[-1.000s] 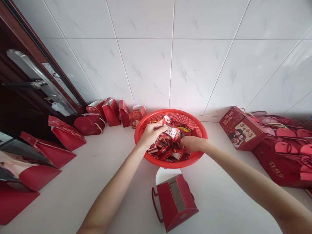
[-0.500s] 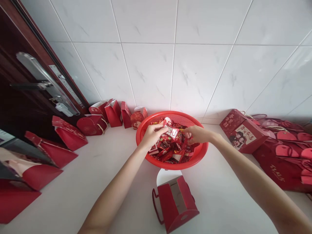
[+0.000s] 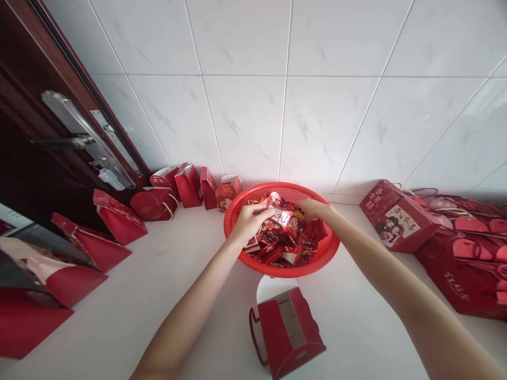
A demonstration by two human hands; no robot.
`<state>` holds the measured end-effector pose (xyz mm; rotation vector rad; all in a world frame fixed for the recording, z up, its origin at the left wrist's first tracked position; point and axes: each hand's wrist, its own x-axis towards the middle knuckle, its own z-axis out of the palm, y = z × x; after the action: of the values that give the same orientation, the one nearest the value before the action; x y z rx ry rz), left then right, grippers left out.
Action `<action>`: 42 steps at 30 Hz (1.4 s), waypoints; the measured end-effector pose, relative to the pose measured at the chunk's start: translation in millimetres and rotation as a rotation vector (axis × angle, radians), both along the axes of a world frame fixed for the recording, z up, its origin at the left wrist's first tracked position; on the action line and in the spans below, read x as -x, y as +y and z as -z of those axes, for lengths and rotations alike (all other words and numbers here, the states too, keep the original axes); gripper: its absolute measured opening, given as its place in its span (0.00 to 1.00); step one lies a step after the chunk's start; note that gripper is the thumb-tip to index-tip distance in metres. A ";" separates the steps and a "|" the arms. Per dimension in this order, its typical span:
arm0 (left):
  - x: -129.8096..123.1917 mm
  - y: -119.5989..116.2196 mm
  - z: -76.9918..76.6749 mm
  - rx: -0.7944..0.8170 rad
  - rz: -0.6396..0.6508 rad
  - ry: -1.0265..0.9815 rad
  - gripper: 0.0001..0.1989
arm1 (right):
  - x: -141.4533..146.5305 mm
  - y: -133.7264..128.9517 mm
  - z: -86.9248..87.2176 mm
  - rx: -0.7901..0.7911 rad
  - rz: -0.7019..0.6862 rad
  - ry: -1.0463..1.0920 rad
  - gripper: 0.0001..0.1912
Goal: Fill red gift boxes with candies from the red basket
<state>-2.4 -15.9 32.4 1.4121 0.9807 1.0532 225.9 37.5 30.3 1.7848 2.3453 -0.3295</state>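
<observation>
A red plastic basket (image 3: 285,272) with mesh sides holds a heap of red wrapped candies (image 3: 273,253). Over its left half, my left hand (image 3: 250,220) pinches a red-and-white candy packet (image 3: 281,217) printed with a large character. My right hand (image 3: 312,209) reaches down into the back right of the heap, and its fingertips are hidden there. In front of the basket stands a red gift box (image 3: 291,330) with its top open and a cord handle on its left side.
Several red gift boxes (image 3: 154,204) stand along the left and back of the white table (image 3: 166,285). At right are a picture-printed red box (image 3: 398,216) and a pile of red bags (image 3: 455,274). A tiled wall (image 3: 245,121) rises behind; a dark door (image 3: 24,158) is at left.
My right hand has shifted toward the back of the basket and its fingers have gone out of sight. The left hand keeps its packet. The whole view has shifted slightly.
</observation>
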 end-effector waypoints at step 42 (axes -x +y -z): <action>-3.1 0.8 2.0 0.022 -0.028 -0.041 0.19 | 23.8 -69.5 -30.6 -0.190 -0.055 1.233 0.17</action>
<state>0.6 -15.0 30.4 1.3571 0.9822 1.0849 202.1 -32.0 60.9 1.8384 3.2059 -1.6293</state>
